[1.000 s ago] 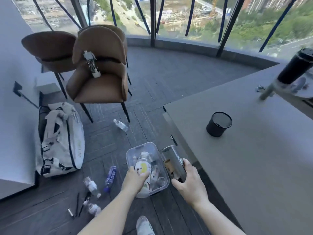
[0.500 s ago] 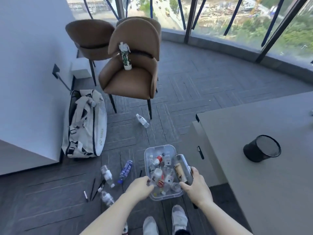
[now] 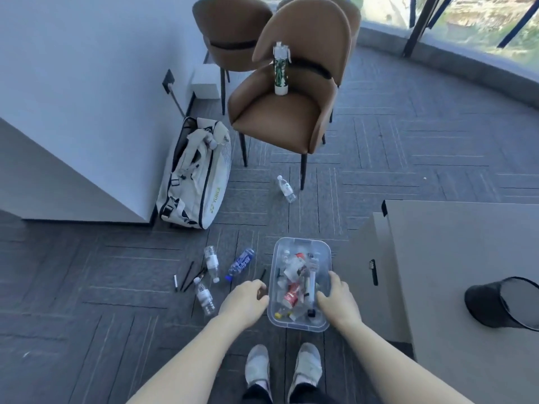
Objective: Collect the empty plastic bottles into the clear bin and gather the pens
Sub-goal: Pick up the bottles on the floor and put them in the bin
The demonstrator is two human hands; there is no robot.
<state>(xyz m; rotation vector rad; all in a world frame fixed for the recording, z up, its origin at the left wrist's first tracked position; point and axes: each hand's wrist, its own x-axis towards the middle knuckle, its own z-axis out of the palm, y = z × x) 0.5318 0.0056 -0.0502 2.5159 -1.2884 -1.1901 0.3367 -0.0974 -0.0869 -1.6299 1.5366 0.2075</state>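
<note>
Both hands curled on clear bin [image 3: 300, 326]: left hand [image 3: 243, 301] left wall; right hand [image 3: 335, 300] right rim

Both forearms are bare, with no sleeves, watch or rings in view on the left hand [image 3: 243, 298] or right hand [image 3: 335, 298]. Below, worn, scuffed grey-white shoes [image 3: 256, 368] with pale socks meet dark trouser cuffs.

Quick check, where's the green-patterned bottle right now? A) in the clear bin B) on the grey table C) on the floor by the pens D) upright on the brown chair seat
D: the green-patterned bottle stands upright on the seat of the brown chair, against its backrest, well away from the clear bin.
</note>
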